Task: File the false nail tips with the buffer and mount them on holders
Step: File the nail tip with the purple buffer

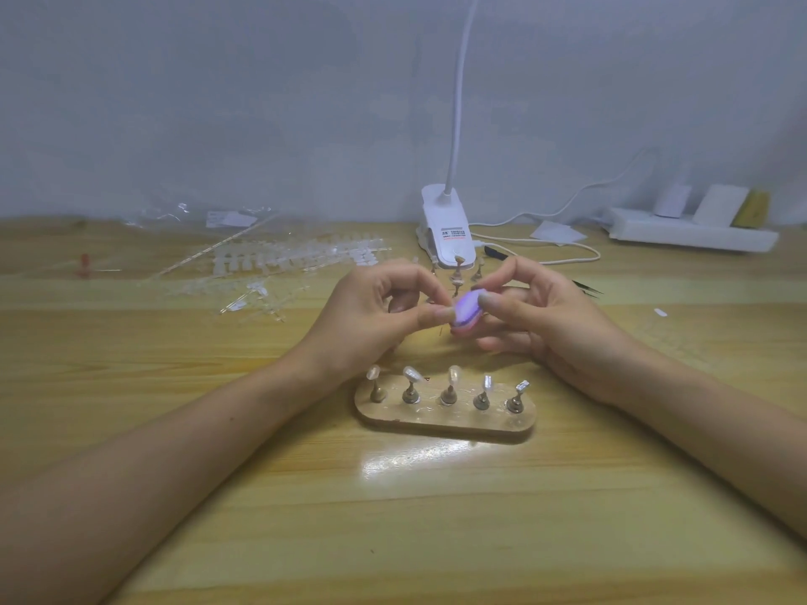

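My right hand [541,316] grips a small purple buffer [467,310] between thumb and fingers, held above the table. My left hand [371,316] pinches something tiny against the buffer's left side; it is too small to see clearly, likely a nail tip. Just in front of both hands lies a wooden base [441,414] with several metal holders [410,393], each topped with a clear nail tip [454,375]. More loose holders [457,272] stand behind my hands.
Clear nail-tip strips [297,259] and plastic bags lie at the back left. A white clip lamp [447,229] stands behind the hands, its cable running right to a power strip [690,233]. Black tweezers [587,289] lie right of my hands. A red pin [84,265] sits far left.
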